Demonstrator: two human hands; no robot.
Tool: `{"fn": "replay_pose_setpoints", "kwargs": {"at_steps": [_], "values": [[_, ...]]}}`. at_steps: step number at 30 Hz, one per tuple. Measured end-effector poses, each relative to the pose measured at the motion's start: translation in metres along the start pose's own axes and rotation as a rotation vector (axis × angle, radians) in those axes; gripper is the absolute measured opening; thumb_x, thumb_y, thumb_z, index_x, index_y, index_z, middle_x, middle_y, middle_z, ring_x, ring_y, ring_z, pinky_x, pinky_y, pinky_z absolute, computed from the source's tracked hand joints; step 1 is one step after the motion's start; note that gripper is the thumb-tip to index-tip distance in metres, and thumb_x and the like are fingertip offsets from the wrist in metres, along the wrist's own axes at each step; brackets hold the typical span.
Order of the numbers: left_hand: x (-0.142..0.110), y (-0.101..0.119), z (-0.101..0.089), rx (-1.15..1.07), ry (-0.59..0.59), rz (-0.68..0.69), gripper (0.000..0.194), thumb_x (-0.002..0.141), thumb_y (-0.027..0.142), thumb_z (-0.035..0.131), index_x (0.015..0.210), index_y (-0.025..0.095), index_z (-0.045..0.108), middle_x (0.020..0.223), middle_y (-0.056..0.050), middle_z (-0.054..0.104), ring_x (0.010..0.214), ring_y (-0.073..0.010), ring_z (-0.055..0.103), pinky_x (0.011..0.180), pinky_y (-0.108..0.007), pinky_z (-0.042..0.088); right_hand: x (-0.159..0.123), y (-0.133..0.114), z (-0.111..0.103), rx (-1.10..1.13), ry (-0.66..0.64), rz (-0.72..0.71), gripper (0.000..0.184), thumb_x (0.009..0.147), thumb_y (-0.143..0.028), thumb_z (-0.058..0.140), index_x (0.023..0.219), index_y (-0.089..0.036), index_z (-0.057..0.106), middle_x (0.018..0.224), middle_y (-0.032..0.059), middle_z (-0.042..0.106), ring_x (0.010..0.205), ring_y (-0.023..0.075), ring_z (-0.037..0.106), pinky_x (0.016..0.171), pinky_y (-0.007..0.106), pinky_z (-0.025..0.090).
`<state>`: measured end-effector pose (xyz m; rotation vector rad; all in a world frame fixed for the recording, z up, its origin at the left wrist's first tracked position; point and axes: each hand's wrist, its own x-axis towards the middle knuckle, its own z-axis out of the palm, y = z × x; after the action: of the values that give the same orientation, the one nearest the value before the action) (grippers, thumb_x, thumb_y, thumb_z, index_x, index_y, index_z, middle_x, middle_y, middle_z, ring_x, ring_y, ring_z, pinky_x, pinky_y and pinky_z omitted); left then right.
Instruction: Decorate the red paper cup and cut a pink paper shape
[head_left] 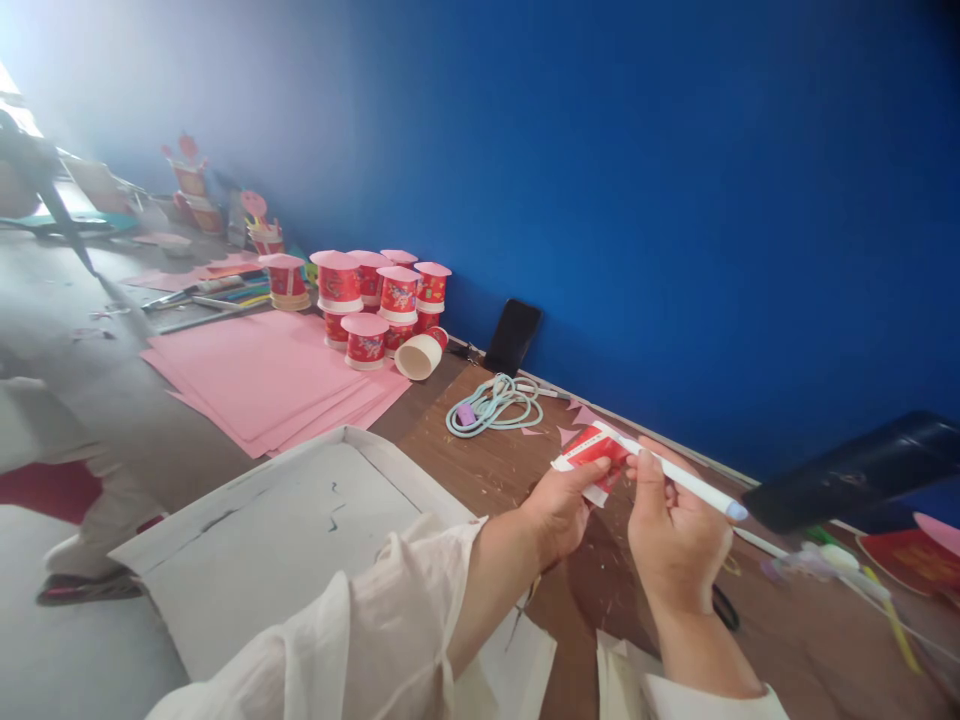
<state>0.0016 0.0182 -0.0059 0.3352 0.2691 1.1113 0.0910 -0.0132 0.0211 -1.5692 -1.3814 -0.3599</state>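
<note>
Brown table point(439, 440) up against a blue wall point(600, 200).
Left hand point(561, 508) grips a red cup point(589, 452) near the back edge, right hand point(679, 535) closed round a pen point(697, 483).

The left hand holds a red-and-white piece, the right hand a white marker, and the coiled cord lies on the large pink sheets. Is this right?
Not quite: the head view shows the coiled cord on the brown tabletop, not on the large pink sheets. The rest is right.
</note>
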Motion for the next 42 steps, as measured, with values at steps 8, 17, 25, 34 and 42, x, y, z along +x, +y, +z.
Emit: {"fn": "replay_pose_setpoints", "kwargs": {"at_steps": [8, 17, 25, 34, 42], "values": [[-0.0003, 0.0001, 0.0004, 0.009, -0.001, 0.008, 0.037, 0.059, 0.028, 0.088, 0.091, 0.015, 0.075, 0.101, -0.009, 0.074, 0.118, -0.0301, 0.061, 0.11, -0.04, 0.036, -0.0009, 0.0004, 0.0001, -0.018, 0.008, -0.01, 0.049, 0.094, -0.052, 0.047, 0.105, -0.013, 0.075, 0.083, 0.0129, 0.076, 0.077, 0.0262, 0.072, 0.073, 0.036, 0.053], [-0.0014, 0.0015, 0.0016, 0.014, -0.009, 0.008, 0.035, 0.061, 0.027, 0.087, 0.091, 0.014, 0.074, 0.099, -0.009, 0.074, 0.118, -0.0302, 0.06, 0.11, -0.04, 0.036, -0.0005, -0.0005, -0.0011, -0.014, 0.036, -0.038, 0.043, 0.095, -0.047, 0.048, 0.102, -0.013, 0.075, 0.083, 0.0119, 0.076, 0.075, 0.024, 0.072, 0.072, 0.034, 0.053], [-0.0006, 0.0013, 0.0005, 0.01, -0.048, -0.007, 0.035, 0.063, 0.028, 0.086, 0.092, 0.014, 0.074, 0.102, -0.01, 0.074, 0.122, -0.0304, 0.058, 0.112, -0.039, 0.034, 0.0005, -0.0008, -0.0014, -0.023, 0.045, -0.002, 0.042, 0.094, -0.046, 0.048, 0.096, -0.014, 0.075, 0.076, 0.01, 0.076, 0.072, 0.0248, 0.073, 0.068, 0.033, 0.051], [-0.0009, 0.0015, -0.0002, 0.005, -0.032, -0.044, 0.036, 0.065, 0.027, 0.085, 0.096, 0.015, 0.074, 0.105, -0.01, 0.074, 0.122, -0.0288, 0.059, 0.111, -0.037, 0.036, 0.0028, -0.0021, -0.0043, -0.045, 0.067, -0.038, 0.043, 0.093, -0.047, 0.048, 0.087, -0.014, 0.075, 0.073, 0.0095, 0.075, 0.071, 0.0249, 0.072, 0.064, 0.031, 0.049], [-0.0002, 0.0004, -0.0026, 0.006, 0.001, -0.089, 0.032, 0.068, 0.027, 0.083, 0.096, 0.017, 0.074, 0.105, -0.008, 0.074, 0.118, -0.027, 0.061, 0.107, -0.036, 0.039, 0.0024, -0.0013, -0.0047, -0.046, 0.067, -0.057, 0.04, 0.094, -0.044, 0.048, 0.094, -0.014, 0.075, 0.073, 0.0093, 0.075, 0.072, 0.0246, 0.072, 0.063, 0.031, 0.049]]}}
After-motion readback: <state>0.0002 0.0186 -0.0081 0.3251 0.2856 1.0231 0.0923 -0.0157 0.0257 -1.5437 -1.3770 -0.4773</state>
